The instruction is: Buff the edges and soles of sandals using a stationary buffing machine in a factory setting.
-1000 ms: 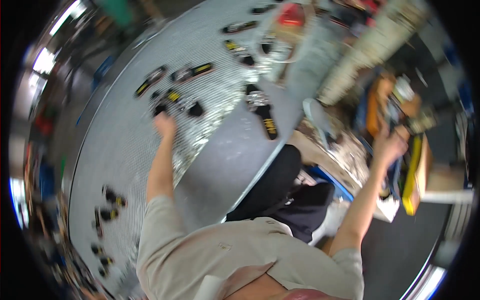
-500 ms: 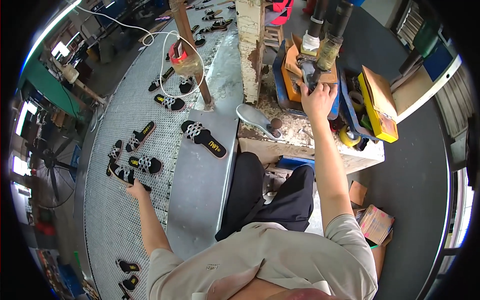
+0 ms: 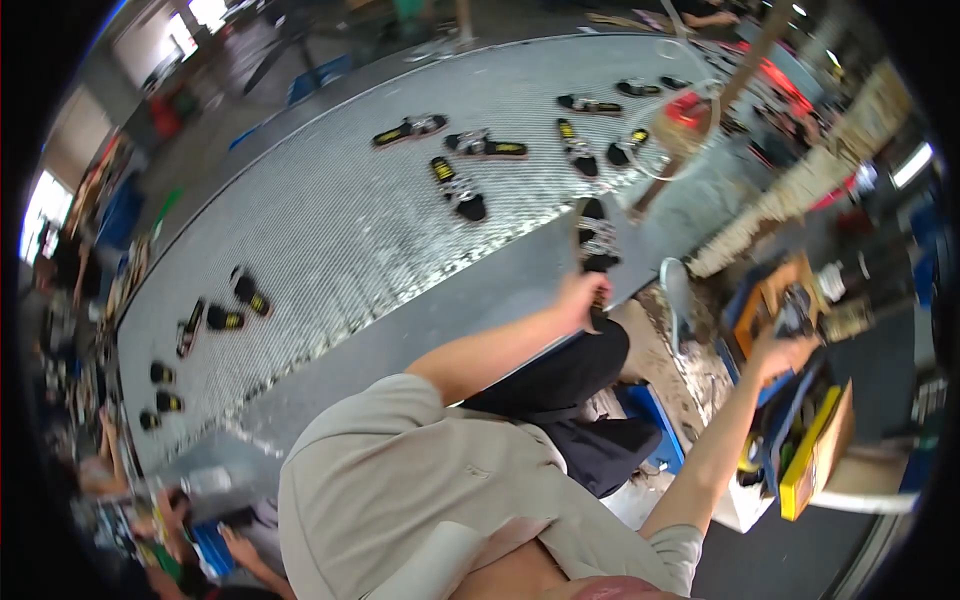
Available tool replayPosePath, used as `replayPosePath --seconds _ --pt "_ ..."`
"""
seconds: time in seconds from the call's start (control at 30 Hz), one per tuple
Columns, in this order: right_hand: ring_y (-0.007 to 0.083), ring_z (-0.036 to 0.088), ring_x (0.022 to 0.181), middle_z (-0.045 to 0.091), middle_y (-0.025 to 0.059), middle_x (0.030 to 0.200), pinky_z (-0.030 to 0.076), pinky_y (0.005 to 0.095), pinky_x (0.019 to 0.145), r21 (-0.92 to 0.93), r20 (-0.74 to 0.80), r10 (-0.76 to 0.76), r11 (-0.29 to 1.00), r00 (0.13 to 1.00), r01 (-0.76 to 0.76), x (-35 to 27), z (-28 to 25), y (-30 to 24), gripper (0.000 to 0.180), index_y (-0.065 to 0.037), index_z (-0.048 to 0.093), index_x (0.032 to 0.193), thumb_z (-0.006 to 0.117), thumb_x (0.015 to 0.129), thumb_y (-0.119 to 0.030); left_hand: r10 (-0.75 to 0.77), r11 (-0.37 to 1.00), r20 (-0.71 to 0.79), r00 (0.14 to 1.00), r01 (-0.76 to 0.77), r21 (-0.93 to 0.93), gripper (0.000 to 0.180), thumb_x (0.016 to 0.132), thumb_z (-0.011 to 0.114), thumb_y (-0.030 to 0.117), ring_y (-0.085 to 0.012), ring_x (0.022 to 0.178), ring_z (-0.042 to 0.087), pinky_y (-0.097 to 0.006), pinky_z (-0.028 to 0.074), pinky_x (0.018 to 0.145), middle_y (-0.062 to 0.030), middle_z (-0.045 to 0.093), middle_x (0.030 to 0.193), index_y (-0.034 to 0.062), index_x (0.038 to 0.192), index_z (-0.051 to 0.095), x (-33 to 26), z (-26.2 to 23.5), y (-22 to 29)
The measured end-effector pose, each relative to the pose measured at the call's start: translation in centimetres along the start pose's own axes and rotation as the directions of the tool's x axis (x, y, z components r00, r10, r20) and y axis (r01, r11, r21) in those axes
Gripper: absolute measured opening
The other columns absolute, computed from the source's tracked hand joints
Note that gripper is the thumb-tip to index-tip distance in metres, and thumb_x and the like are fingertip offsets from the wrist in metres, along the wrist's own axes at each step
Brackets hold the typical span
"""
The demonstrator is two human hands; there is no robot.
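The wide mesh conveyor carries scattered black sandals beyond the left hand, whose grip is closed on the heel of one black sandal at the belt's near edge. It looks light, flexible and rubbery; the heel suits holding. Half a second ago that hand reached empty among sandals further left. The right hand rests by the orange box, its grip unclear.

My left hand grips a black sandal by its heel end, right at the near edge of the wide mesh conveyor. More sandals lie scattered across the mesh, one just beyond. My right hand reaches into the cluttered yellow and blue bin beside me.
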State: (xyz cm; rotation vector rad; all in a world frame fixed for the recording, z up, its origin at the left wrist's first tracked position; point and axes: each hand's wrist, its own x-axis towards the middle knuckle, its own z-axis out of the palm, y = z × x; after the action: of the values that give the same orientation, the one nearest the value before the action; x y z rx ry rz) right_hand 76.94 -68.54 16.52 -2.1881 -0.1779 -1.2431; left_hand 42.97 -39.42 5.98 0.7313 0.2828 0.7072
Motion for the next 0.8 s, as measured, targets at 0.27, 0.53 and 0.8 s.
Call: replayPosePath --seconds 0.27,0.53,0.8 --pt "0.0458 0.064 0.125 0.064 0.0334 0.135 0.05 0.0504 0.107 0.608 0.435 -0.085 0.762 0.897 -0.223 -18.2 -14.7 -11.0 0.093 0.013 0.047 0.147 0.086 0.087 -0.046 -0.054 0.996 0.059 0.997 0.058 -0.073 0.053 0.097 0.078 0.046 -0.019 0.106 0.067 -0.039 0.057 0.086 -0.0093 0.069 0.117 0.0082 0.128 0.059 -7.6 2.7 -3.2" --pt "0.024 0.066 0.107 0.07 0.0182 0.118 0.051 0.0372 0.098 0.754 0.652 -0.49 0.337 0.579 -0.564 -31.2 -17.5 -23.4 0.065 0.008 0.059 0.131 0.088 0.084 -0.027 0.192 0.927 -0.063 0.979 -0.202 -0.316 0.047 0.109 0.061 0.041 -0.0278 0.116 0.07 -0.05 0.057 0.102 -0.0105 0.07 0.131 0.0063 0.14 0.059 -14.5 -3.8 3.8" --pt "0.0234 0.07 0.105 0.073 0.0166 0.115 0.054 0.0361 0.095 0.729 0.617 -0.756 0.444 0.218 -0.521 -32.7 -24.0 -23.5 0.064 0.005 0.059 0.13 0.088 0.083 -0.027 0.213 0.82 -0.968 0.136 -0.564 0.101 0.061 0.101 0.069 0.054 -0.0305 0.091 0.07 -0.054 0.06 0.079 -0.0146 0.069 0.104 -0.0046 0.117 0.061 -20.9 -33.0 19.9"
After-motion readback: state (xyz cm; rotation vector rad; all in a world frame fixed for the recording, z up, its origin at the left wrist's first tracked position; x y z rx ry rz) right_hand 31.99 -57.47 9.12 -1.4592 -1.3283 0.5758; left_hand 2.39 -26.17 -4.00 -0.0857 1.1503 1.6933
